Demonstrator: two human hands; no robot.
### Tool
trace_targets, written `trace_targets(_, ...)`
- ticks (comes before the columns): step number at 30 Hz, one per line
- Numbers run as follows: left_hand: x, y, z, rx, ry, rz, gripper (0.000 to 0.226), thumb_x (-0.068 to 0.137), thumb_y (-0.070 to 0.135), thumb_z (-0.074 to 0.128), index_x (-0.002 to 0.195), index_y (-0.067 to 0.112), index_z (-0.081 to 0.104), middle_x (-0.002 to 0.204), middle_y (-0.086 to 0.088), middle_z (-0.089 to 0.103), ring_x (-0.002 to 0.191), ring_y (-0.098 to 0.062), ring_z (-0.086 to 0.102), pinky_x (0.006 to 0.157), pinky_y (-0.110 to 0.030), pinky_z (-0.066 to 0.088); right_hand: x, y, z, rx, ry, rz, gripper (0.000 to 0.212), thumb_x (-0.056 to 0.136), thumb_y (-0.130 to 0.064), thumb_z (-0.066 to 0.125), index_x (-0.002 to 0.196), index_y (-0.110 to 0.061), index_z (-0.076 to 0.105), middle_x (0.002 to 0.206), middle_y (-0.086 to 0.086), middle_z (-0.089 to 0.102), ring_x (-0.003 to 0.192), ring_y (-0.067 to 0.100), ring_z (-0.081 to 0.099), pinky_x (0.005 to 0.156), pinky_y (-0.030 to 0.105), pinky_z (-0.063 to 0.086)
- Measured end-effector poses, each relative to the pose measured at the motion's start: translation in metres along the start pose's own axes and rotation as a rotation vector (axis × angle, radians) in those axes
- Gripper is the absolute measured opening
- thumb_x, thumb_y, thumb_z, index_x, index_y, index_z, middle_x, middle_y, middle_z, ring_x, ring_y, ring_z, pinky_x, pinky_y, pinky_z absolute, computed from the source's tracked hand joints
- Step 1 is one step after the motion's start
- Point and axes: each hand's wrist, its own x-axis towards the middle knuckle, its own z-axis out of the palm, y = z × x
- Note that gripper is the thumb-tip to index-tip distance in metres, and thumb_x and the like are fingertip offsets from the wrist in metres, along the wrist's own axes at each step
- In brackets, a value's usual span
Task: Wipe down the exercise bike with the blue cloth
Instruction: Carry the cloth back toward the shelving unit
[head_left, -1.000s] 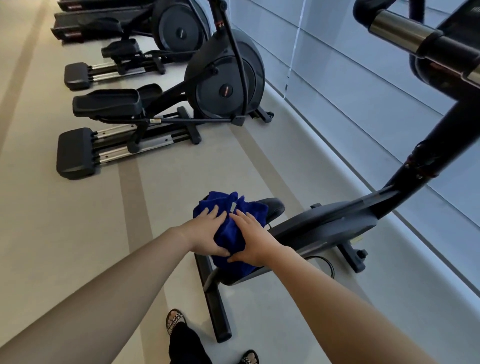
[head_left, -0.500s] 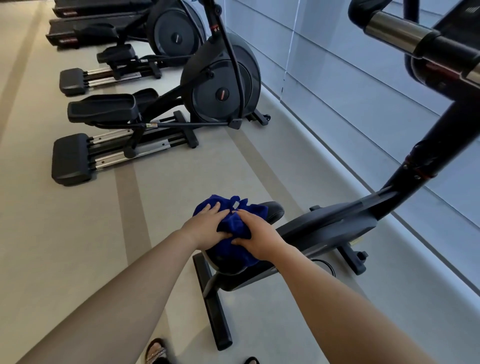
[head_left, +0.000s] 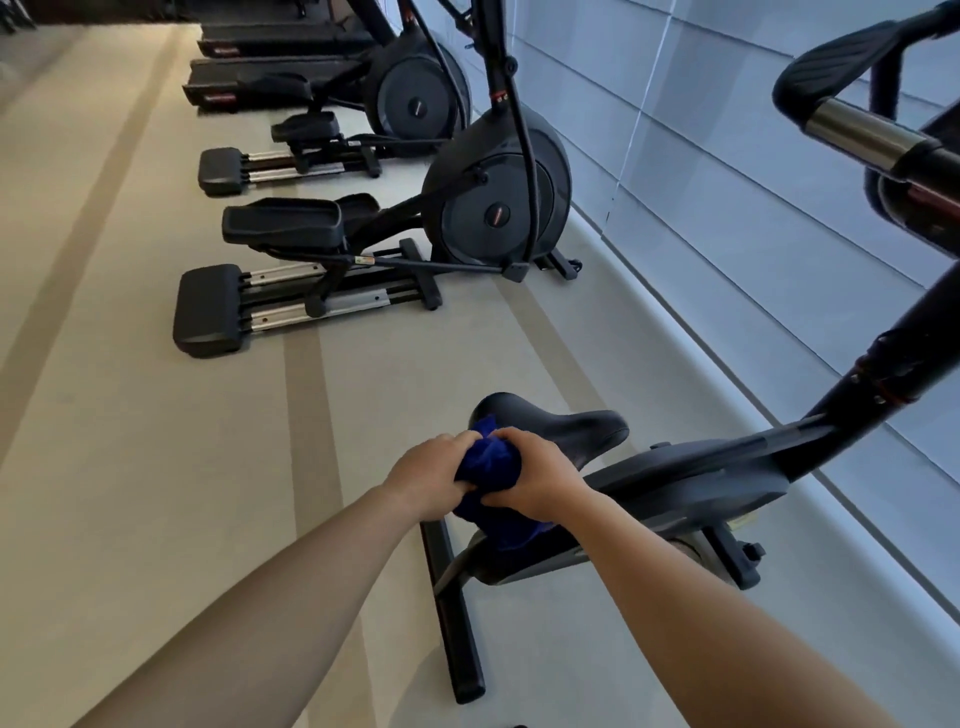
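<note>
Change noted: the blue terry cloth (head_left: 491, 465), spread flat over the seat a second ago under your straight fingers, is now bunched into a tight wad. Your left grip (head_left: 426, 475) and right grip (head_left: 535, 480) are both curled round it, pinching it from either side, with a tail of cloth hanging below.

The wad sits at the near left end of the black padded saddle (head_left: 571, 423). The saddle's far and right parts, covered before, now lie bare.

Judgement: the seat pass looks finished, or you are regathering for a fresh face. Either way the dark grey exercise bike (head_left: 701, 467) is mostly undone: body, mast and bars remain.

Surroundings:
- Chrome-and-black handlebar (head_left: 857, 132) high at far right, well apart from the cloth; a long reach up.
- Black floor stabiliser bar (head_left: 452, 613) near, below your wrists; mind your feet.
- Two black elliptical trainers (head_left: 493, 197) far left, clear of the work.
- Pale window blinds (head_left: 727, 156) run close along the right side, so access there looks tight.
</note>
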Motion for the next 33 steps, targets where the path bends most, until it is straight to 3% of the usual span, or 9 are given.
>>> trace_targets(3,-0.032,-0.035,-0.028,-0.039,0.090,-0.051,0.046,0.081,0.024,0.060,0.124,0.028,0.045,0.115,0.002,0.059,0.097,-0.020,0.057,0.080,-0.036,0.048,0.006,-0.045,0.016,0.020,-0.038,-0.090,0.071,0.066,-0.027,0.072,0.130,-0.028,0.043,0.124,-0.002,0.053,0.111,0.020,0.049,0.094,0.040,0.046)
trace_targets(7,-0.092,-0.094,-0.068,-0.121,0.232,-0.155,0.047,0.078,0.018,0.063,0.121,0.031,0.047,0.114,0.006,0.057,0.095,-0.016,0.057,0.081,-0.035,0.049,0.016,-0.123,0.051,0.100,-0.125,-0.196,0.073,0.066,-0.023,0.068,0.133,-0.029,0.039,0.129,-0.001,0.046,0.108,0.016,0.048,0.087,0.031,0.046)
trace_targets(13,-0.214,-0.204,-0.129,-0.158,0.515,-0.310,0.052,0.082,0.010,0.061,0.128,0.027,0.045,0.128,0.010,0.043,0.096,-0.009,0.053,0.077,-0.020,0.041,0.027,-0.269,0.144,0.171,-0.027,-0.446,0.069,0.070,-0.021,0.066,0.132,-0.032,0.041,0.135,-0.008,0.043,0.116,0.014,0.045,0.094,0.028,0.043)
trace_targets(15,-0.262,-0.242,-0.153,-0.148,0.612,-0.376,0.048,0.084,0.016,0.061,0.128,0.026,0.045,0.127,0.009,0.046,0.095,-0.007,0.052,0.078,-0.019,0.038,0.026,-0.324,0.177,0.231,0.016,-0.544,0.060,0.072,-0.022,0.067,0.126,-0.033,0.046,0.136,-0.012,0.037,0.116,0.010,0.045,0.090,0.021,0.040)
trace_targets(19,-0.360,-0.300,-0.195,-0.139,0.802,-0.534,0.046,0.085,0.026,0.062,0.129,0.023,0.046,0.124,0.006,0.049,0.101,-0.014,0.055,0.080,-0.023,0.040,0.017,-0.427,0.238,0.258,0.010,-0.754,0.048,0.080,-0.025,0.065,0.123,-0.035,0.047,0.137,-0.017,0.031,0.121,0.003,0.037,0.096,0.020,0.039)
trace_targets(23,-0.441,-0.341,-0.227,-0.150,0.983,-0.703,0.043,0.085,0.028,0.062,0.125,0.023,0.047,0.121,0.004,0.050,0.097,-0.015,0.054,0.077,-0.023,0.038,0.006,-0.522,0.287,0.165,-0.094,-0.980,0.066,0.076,-0.036,0.068,0.135,-0.034,0.037,0.139,-0.014,0.028,0.122,-0.003,0.023,0.094,0.009,0.021)
trace_targets(28,-0.504,-0.381,-0.253,-0.211,1.164,-0.849,0.034,0.083,0.032,0.062,0.115,0.026,0.051,0.106,0.009,0.050,0.081,-0.007,0.051,0.064,-0.018,0.040,0.008,-0.618,0.344,0.131,-0.236,-1.128,0.089,0.068,-0.045,0.075,0.141,-0.033,0.026,0.137,-0.016,0.026,0.124,0.001,0.022,0.093,0.011,0.026)
trace_targets(30,-0.522,-0.403,-0.265,-0.245,1.159,-0.892,0.036,0.081,0.035,0.066,0.112,0.027,0.049,0.105,0.011,0.048,0.078,-0.002,0.052,0.061,-0.012,0.039,0.018,-0.651,0.367,0.166,-0.290,-1.150,0.081,0.067,-0.036,0.077,0.136,-0.031,0.036,0.130,-0.017,0.034,0.118,0.001,0.029,0.087,0.007,0.027)
trace_targets(33,-0.542,-0.442,-0.287,-0.315,1.125,-0.888,0.042,0.070,0.040,0.074,0.100,0.037,0.045,0.103,0.017,0.046,0.078,0.002,0.054,0.058,-0.011,0.041,0.045,-0.693,0.402,0.255,-0.365,-1.133,0.052,0.066,-0.020,0.075,0.110,-0.032,0.049,0.110,-0.020,0.051,0.099,0.004,0.049,0.074,0.008,0.035)
